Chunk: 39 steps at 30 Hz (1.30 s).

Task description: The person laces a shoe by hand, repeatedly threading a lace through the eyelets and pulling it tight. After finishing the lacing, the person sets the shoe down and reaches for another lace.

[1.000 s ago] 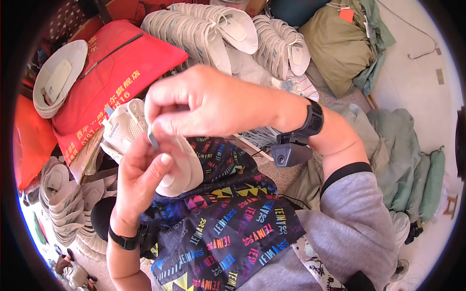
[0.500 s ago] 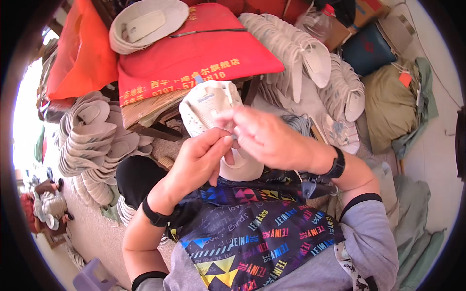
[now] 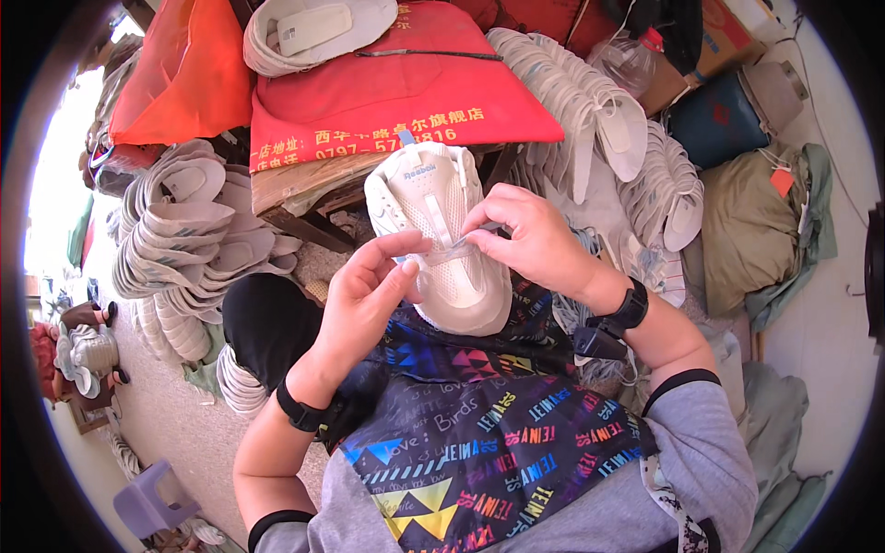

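Note:
A white sneaker upper [image 3: 472,304] with a perforated toe and a padded tongue lies in front of me, toe toward my lap. My right hand [image 3: 530,235] pinches what looks like a thin pale shoelace [image 3: 452,249] over the lower eyelets, thumb against forefinger. On the shoe's left side is my left hand [image 3: 369,286], thumb and forefinger apart, their tips next to the lace area. Nothing shows clearly between those fingers. A dark patterned apron [image 3: 516,442] covers my lap under the toe.
Beyond the shoe stands a wooden stool [image 3: 286,189] topped by a red bag [image 3: 396,101] and nested white shoe pieces [image 3: 323,32]. Stacked white uppers flank it at left [image 3: 175,230] and right [image 3: 572,101]. Grey-blue laces [image 3: 585,241] hang by my right wrist.
My hands, together over the shoe before, have parted. The left moved down and its fingers spread; the right drew to the right, uncovering the tongue and toe. The view shifted slightly.

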Each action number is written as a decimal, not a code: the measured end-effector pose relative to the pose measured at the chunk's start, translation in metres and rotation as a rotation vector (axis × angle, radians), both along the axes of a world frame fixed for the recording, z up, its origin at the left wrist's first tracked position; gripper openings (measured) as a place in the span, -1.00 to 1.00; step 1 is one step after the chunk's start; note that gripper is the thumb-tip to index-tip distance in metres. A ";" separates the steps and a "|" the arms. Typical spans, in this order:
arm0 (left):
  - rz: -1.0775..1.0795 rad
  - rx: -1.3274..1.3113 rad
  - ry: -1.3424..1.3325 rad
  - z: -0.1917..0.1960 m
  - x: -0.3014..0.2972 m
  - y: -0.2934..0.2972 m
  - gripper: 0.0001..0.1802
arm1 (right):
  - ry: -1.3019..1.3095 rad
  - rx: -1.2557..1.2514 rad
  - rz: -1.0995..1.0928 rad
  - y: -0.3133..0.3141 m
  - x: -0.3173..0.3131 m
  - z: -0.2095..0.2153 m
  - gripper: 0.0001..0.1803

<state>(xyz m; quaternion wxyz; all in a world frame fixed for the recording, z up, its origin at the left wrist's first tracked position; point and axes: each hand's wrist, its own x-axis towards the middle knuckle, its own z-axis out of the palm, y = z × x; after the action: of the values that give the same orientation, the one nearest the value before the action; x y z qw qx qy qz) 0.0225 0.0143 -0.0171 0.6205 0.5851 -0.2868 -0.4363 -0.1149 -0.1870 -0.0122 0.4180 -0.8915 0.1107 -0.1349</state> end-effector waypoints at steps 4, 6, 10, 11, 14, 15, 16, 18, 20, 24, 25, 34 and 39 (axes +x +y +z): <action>-0.110 0.049 -0.027 0.007 0.000 0.004 -0.59 | 0.049 0.085 -0.079 0.005 -0.003 -0.001 -0.94; -0.133 0.074 -0.044 0.012 0.001 0.002 -0.58 | 0.014 0.140 -0.109 0.008 -0.002 -0.009 -0.93; -0.168 0.137 -0.105 0.015 0.003 -0.003 -0.60 | -0.024 0.032 -0.150 0.014 -0.001 -0.015 -0.91; -0.166 0.134 -0.122 0.015 0.003 -0.004 -0.60 | -0.024 0.031 -0.150 0.014 0.000 -0.020 -0.91; -0.177 0.148 -0.141 0.015 0.005 -0.007 -0.62 | -0.035 0.302 -0.094 0.014 0.002 -0.029 -0.86; -0.175 0.147 -0.140 0.013 0.004 -0.008 -0.62 | 0.019 0.368 -0.093 0.015 0.004 -0.024 -0.85; -0.143 0.151 -0.193 0.009 0.004 -0.008 -0.64 | 0.073 0.433 -0.092 0.016 0.006 -0.022 -0.85; -0.107 0.152 -0.245 0.004 0.000 -0.012 -0.65 | 0.028 0.324 -0.095 0.019 0.007 -0.025 -0.85; -0.033 0.091 -0.781 -0.002 -0.001 -0.018 -0.68 | -0.018 0.216 -0.096 0.021 0.007 -0.025 -0.85; -0.020 -0.032 -0.983 -0.017 0.004 -0.028 -0.75 | -0.040 0.034 -0.154 0.021 0.005 -0.020 -0.84; -0.020 -0.032 -0.981 -0.016 0.004 -0.028 -0.75 | 0.030 0.080 -0.142 0.021 0.004 -0.020 -0.83; -0.125 0.110 -1.353 -0.008 0.002 -0.024 -0.76 | -0.028 0.287 -0.094 0.024 0.003 -0.024 -0.84; -0.341 0.161 -0.854 0.019 0.038 0.041 -0.85 | 0.152 0.067 -0.077 -0.005 -0.016 -0.012 -0.78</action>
<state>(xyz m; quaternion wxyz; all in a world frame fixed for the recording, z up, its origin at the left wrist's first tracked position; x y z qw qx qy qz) 0.0607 0.0549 0.0020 0.3190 0.7032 -0.5738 -0.2728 -0.1306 -0.1919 -0.0244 0.4326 -0.8797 0.1809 -0.0788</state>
